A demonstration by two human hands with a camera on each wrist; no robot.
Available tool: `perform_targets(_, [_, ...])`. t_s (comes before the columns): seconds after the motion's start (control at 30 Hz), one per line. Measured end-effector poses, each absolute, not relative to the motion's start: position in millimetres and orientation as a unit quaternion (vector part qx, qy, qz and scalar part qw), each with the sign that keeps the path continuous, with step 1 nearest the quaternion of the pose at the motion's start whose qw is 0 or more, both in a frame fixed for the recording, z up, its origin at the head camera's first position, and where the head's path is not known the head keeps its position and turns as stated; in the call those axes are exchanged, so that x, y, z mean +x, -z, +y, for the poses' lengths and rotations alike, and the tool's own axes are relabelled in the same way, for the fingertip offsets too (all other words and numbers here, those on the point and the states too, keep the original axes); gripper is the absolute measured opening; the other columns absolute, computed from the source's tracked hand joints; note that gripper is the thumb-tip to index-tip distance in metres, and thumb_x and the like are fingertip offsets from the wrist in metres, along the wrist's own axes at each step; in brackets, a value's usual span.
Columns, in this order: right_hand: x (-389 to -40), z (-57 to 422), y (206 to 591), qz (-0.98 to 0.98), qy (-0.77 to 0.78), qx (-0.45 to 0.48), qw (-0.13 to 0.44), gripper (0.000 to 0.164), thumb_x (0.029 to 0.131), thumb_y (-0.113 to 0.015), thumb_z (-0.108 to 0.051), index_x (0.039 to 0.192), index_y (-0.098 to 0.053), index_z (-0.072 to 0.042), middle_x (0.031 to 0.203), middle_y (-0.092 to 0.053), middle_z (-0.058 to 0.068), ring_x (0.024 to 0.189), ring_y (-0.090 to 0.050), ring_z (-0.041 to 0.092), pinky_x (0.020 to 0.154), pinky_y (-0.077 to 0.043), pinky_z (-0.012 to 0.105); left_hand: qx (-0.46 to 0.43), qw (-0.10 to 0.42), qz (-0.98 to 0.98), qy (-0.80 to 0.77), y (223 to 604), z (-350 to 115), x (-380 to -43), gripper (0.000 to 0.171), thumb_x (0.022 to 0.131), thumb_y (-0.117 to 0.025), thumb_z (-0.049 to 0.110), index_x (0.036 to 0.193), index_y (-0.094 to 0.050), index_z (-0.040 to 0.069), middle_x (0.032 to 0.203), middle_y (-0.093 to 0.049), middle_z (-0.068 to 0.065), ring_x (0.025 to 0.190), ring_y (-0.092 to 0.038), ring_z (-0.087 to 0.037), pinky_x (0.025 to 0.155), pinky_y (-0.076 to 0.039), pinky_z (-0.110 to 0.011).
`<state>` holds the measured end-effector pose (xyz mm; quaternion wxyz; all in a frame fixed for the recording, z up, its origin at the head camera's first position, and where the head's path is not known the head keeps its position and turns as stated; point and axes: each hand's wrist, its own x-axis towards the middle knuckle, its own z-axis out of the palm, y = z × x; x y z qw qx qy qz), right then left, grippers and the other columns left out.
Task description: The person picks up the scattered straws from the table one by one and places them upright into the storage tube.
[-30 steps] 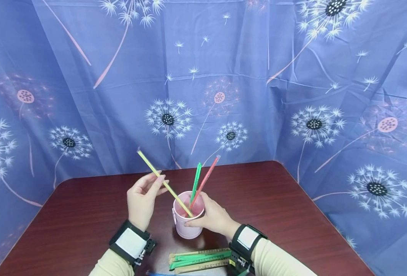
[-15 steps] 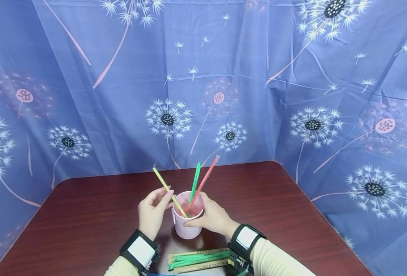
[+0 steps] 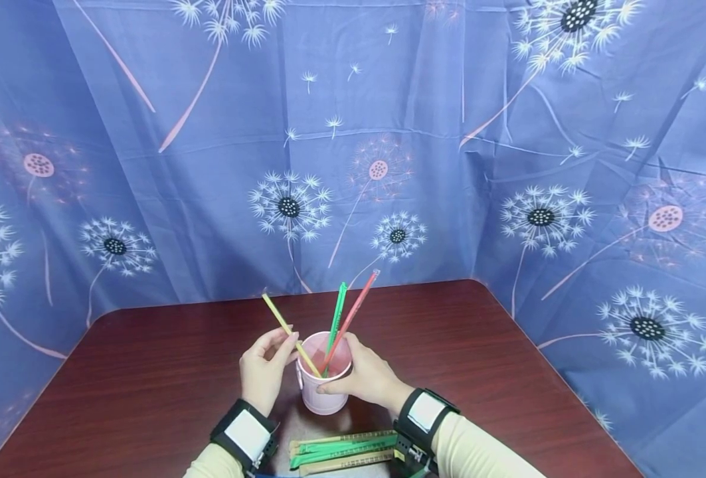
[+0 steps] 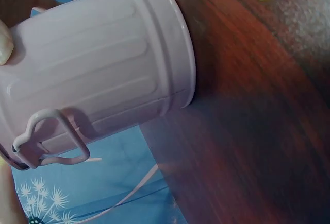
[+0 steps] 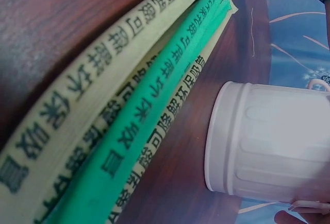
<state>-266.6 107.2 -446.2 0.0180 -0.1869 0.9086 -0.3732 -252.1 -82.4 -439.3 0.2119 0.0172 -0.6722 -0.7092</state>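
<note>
A small pink bucket (image 3: 324, 399) stands upright on the table; its ribbed side and a handle show in the left wrist view. My right hand (image 3: 372, 377) grips its rim from the right, thumb across the front. Between thumb and fingers my left hand (image 3: 263, 373) pinches a yellow straw (image 3: 276, 312), which slants with its lower end inside the bucket. Inside lean a green wrapped straw (image 3: 337, 317) and a red straw (image 3: 357, 304), tops well above the rim. In the right wrist view, the bucket (image 5: 278, 136) stands beyond several wrapped straws.
In front of the bucket lies a bundle of green and tan paper-wrapped straws (image 3: 343, 451), close to my right wrist; a green wrapped straw (image 5: 154, 90) shows large in the right wrist view. Behind the dark red table (image 3: 167, 372) hangs a blue dandelion-print cloth (image 3: 221, 199).
My left hand has moved right and down to the bucket, lowering the yellow straw further into it, and has stayed nearly still over the last half second. My right hand keeps its grip.
</note>
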Motion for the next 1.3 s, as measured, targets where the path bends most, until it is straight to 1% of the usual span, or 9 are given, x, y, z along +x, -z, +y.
perform_targets(0.1, [-266,108,446,0.909,0.372,-0.187,0.016,0.091,0.065,-0.086,-0.055,0.136,-0.044,-0.016,0.119,-0.066,0.005,0.108,-0.066,0.022,0.08,-0.055,0.043,0.017,0.213,-0.677,0.704,438,-83,-252,0.024,0.088,-0.07,-0.001,0.111,-0.068,-0.009,0.104,-0.071,-0.028,0.077,-0.069,0.002,0.071,-0.061,-0.028])
perform_targets(0.23, [-266,108,447,0.908,0.376,-0.186,0.018,0.091,0.065,-0.087,-0.054,0.136,-0.044,-0.016,0.119,-0.066,0.005,0.108,-0.066,0.022,0.081,-0.055,0.043,0.023,0.217,-0.709,0.67,437,-85,-250,0.029,0.087,-0.074,0.006,0.115,-0.07,-0.002,0.106,-0.074,-0.021,0.082,-0.068,0.006,0.076,-0.058,-0.018])
perform_targets(0.37, [-266,108,446,0.907,0.378,-0.184,0.018,0.091,0.065,-0.087,-0.053,0.136,-0.044,-0.016,0.119,-0.066,0.005,0.108,-0.066,0.023,0.081,-0.055,0.044,0.027,0.208,-0.757,0.619,439,-86,-248,0.034,0.087,-0.077,0.014,0.119,-0.07,0.005,0.109,-0.075,-0.012,0.093,-0.071,-0.004,0.077,-0.052,-0.009])
perform_targets(0.5, [-266,107,446,0.906,0.38,-0.184,0.019,0.091,0.065,-0.087,-0.053,0.136,-0.044,-0.015,0.119,-0.066,0.006,0.108,-0.066,0.023,0.08,-0.055,0.044,0.002,0.161,-0.787,0.596,446,-86,-246,0.045,0.087,-0.077,0.017,0.127,-0.064,0.001,0.12,-0.07,-0.016,0.112,-0.068,-0.028,0.091,-0.056,-0.027])
perform_targets(0.6, [-266,107,447,0.906,0.379,-0.186,0.019,0.091,0.066,-0.086,-0.054,0.137,-0.043,-0.016,0.119,-0.066,0.006,0.108,-0.066,0.023,0.08,-0.056,0.044,-0.018,0.112,-0.805,0.583,450,-84,-244,0.062,0.085,-0.078,0.028,0.135,-0.056,-0.002,0.134,-0.061,-0.022,0.124,-0.06,-0.036,0.101,-0.051,-0.044])
perform_targets(0.67, [-266,107,447,0.907,0.377,-0.187,0.017,0.091,0.066,-0.086,-0.054,0.137,-0.043,-0.016,0.119,-0.066,0.006,0.107,-0.066,0.023,0.079,-0.056,0.044,-0.022,0.082,-0.82,0.566,453,-83,-242,0.076,0.082,-0.08,0.037,0.14,-0.05,-0.003,0.14,-0.055,-0.024,0.128,-0.055,-0.039,0.103,-0.049,-0.049])
perform_targets(0.83, [-265,108,447,0.908,0.375,-0.188,0.011,0.09,0.068,-0.085,-0.051,0.139,-0.043,-0.015,0.121,-0.066,0.007,0.109,-0.066,0.024,0.081,-0.055,0.047,-0.026,0.043,-0.843,0.536,458,-78,-238,0.092,0.077,-0.082,0.043,0.146,-0.041,-0.002,0.141,-0.052,-0.026,0.125,-0.056,-0.036,0.101,-0.05,-0.051])
perform_targets(1.2, [-266,109,456,0.859,0.452,-0.24,0.016,0.086,0.076,-0.083,-0.038,0.145,-0.038,-0.013,0.129,-0.061,0.009,0.121,-0.059,0.027,0.099,-0.051,0.05,-0.039,0.036,-0.831,0.554,463,-74,-237,0.083,0.077,-0.083,0.04,0.143,-0.046,0.008,0.131,-0.06,-0.019,0.117,-0.062,-0.031,0.092,-0.055,-0.046])
perform_targets(1.3, [-266,110,460,0.842,0.482,-0.242,0.032,0.093,0.077,-0.083,-0.035,0.15,-0.031,-0.011,0.135,-0.057,0.011,0.126,-0.055,0.027,0.105,-0.046,0.051,-0.039,0.042,-0.832,0.551,465,-75,-237,0.083,0.076,-0.084,0.042,0.142,-0.047,0.009,0.131,-0.061,-0.018,0.117,-0.063,-0.03,0.093,-0.055,-0.046])
